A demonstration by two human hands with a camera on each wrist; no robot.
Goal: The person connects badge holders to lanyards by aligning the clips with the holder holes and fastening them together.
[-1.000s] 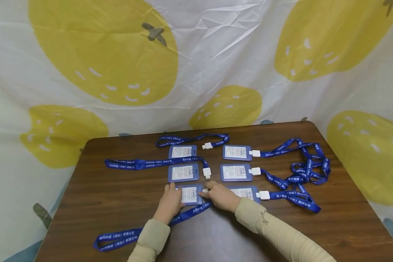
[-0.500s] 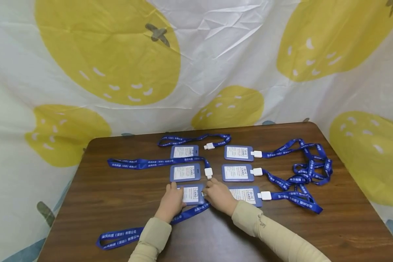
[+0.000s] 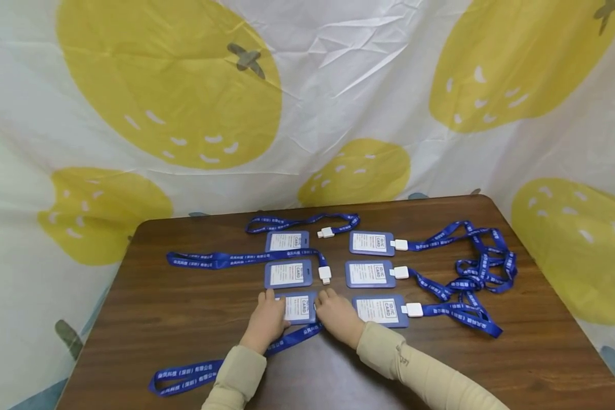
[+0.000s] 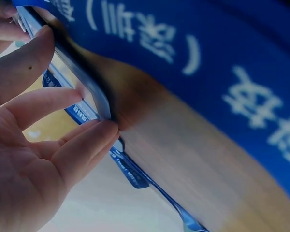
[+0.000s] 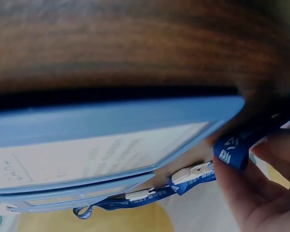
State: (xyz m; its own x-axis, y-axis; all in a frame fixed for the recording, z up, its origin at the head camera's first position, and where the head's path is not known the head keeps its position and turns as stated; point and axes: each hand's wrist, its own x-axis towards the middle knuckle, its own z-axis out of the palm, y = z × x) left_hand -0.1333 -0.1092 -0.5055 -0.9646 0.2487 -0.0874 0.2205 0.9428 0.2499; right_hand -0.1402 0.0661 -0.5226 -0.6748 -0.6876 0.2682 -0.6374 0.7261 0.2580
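Note:
In the head view, the left hand [image 3: 266, 322] holds the left end of a blue ID card holder [image 3: 299, 308] in the nearest row. Its thumb and fingertips grip the holder's edges in the left wrist view. At the holder's right end, the right hand [image 3: 339, 316] pinches a blue lanyard [image 3: 294, 340] with white lettering; the strap [image 5: 237, 147] shows between thumb and finger in the right wrist view. This lanyard's clip is hidden behind the right fingers. From there the strap runs left under the left wrist and ends in a loop.
Two more card holders [image 3: 288, 274] lie behind, each with a detached lanyard whose white clip [image 3: 325, 275] is nearby. On the right, three holders [image 3: 380, 311] are attached to lanyards [image 3: 484, 267] tangled together. A fruit-patterned curtain [image 3: 225, 114] hangs behind the brown table [image 3: 517, 364].
The right hand has shifted slightly left, up against the holder's end, and its fingers have drawn together. The white clip has gone out of sight behind them. The left hand stays put.

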